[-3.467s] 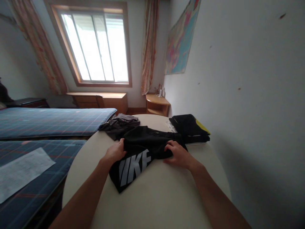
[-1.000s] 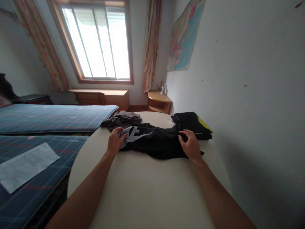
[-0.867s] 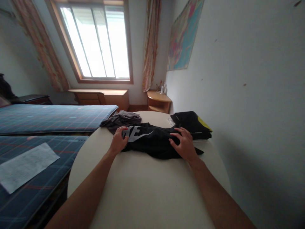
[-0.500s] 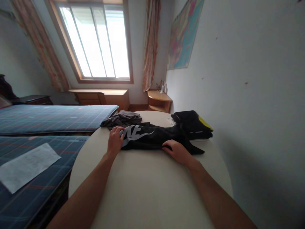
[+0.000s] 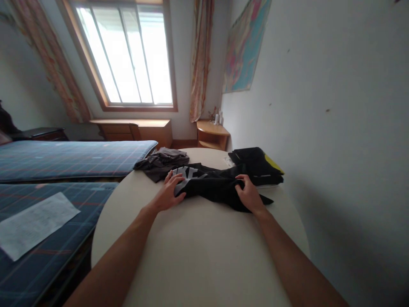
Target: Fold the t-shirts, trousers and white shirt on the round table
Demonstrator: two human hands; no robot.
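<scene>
A black T-shirt with large grey lettering and a grey logo lies bunched lengthwise across the round table. My left hand is at its left end, fingers over the lettering and thumb apart at the front edge, loosely gripping the cloth. At the right part of the shirt, my right hand pinches a raised fold between curled fingers and thumb. Between my hands the front layer stands up in a ridge. A pointed black corner of cloth sticks out beyond my right wrist.
Crumpled dark grey clothing lies at the table's back left. A stack of folded black clothes with a yellow patch sits back right. The cream round table stands between the wall and a plaid mattress. Paper lies on the nearer mattress.
My left hand has moved right and turned inward along the shirt. My right hand has shifted right and slightly up. The shirt's front layer is now raised, covering part of the logo.
</scene>
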